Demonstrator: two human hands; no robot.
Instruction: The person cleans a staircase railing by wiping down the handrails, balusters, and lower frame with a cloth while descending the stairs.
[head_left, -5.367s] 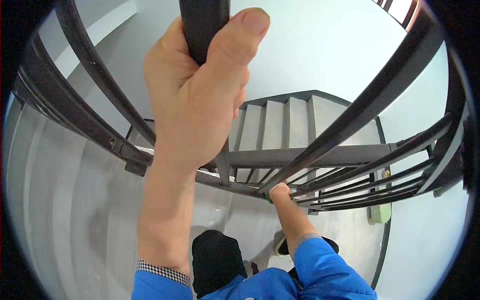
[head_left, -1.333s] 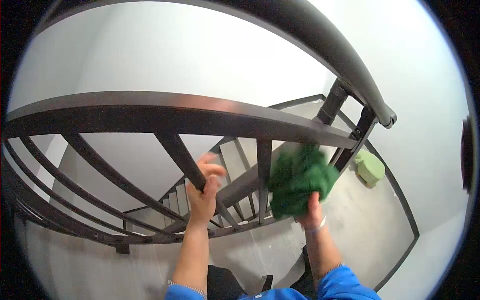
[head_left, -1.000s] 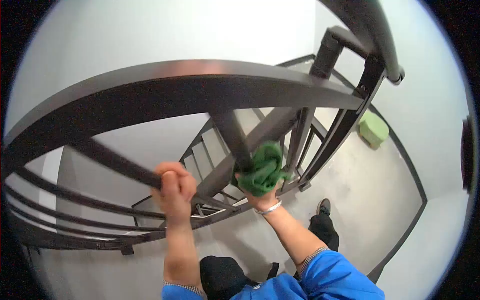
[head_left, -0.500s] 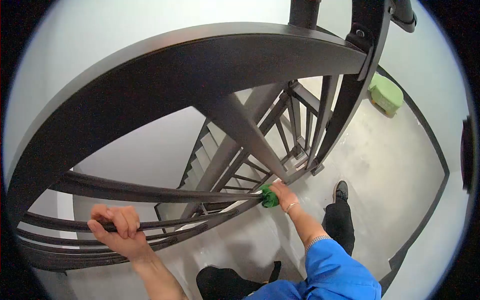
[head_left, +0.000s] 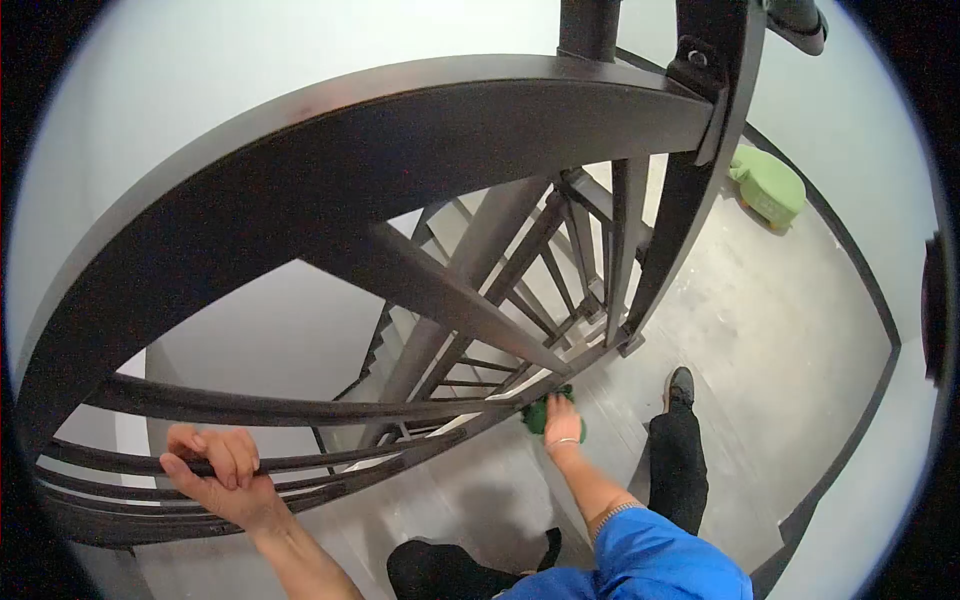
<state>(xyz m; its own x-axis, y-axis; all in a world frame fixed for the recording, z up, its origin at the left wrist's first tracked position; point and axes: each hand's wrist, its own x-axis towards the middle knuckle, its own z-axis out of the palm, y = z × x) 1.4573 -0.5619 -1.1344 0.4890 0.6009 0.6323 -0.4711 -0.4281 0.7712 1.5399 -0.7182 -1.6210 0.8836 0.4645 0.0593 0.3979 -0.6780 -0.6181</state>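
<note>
My left hand (head_left: 225, 472) is closed around a dark baluster (head_left: 310, 462) of the stair railing, at the lower left. Reaching down in the middle, my right hand (head_left: 563, 424) presses a crumpled green cloth (head_left: 535, 417) near the foot of the railing. The cloth lies against the dark bottom rail (head_left: 590, 358) and the pale step beside it. My palm and fingers hide part of the cloth. Above both hands curves the wide dark handrail (head_left: 400, 120).
A light green stool (head_left: 772, 190) stands on the landing floor (head_left: 765, 330) at the upper right. More stairs (head_left: 400, 325) show below through the balusters. My shoe (head_left: 681, 387) rests right of the cloth. A white wall (head_left: 860, 200) bounds the right side.
My right hand and the cloth have moved down from the lower end of a baluster toward the bottom rail and step. My left hand keeps its grip; the view has shifted slightly.
</note>
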